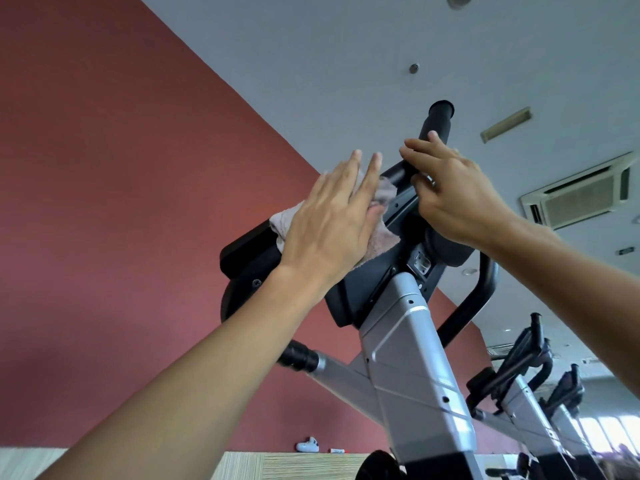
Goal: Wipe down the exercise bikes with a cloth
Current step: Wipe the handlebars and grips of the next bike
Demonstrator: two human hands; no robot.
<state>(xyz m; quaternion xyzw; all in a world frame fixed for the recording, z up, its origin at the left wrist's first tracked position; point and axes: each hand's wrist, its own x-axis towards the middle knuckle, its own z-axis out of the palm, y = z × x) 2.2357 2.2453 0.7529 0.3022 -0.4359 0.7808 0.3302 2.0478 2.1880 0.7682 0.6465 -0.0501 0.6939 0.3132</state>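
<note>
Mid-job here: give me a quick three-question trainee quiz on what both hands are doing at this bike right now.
1. True or false: the left hand presses the cloth flat with straight fingers against the bike's console.
2. What does the right hand grip? A) the silver post B) the black handlebar C) the cloth
3. Fill in: the wall behind the bike is coloured ____.

Key:
1. True.
2. B: its fingers curl round the black handlebar, above the silver post.
3. Red: the red wall stands left of the bike.
</note>
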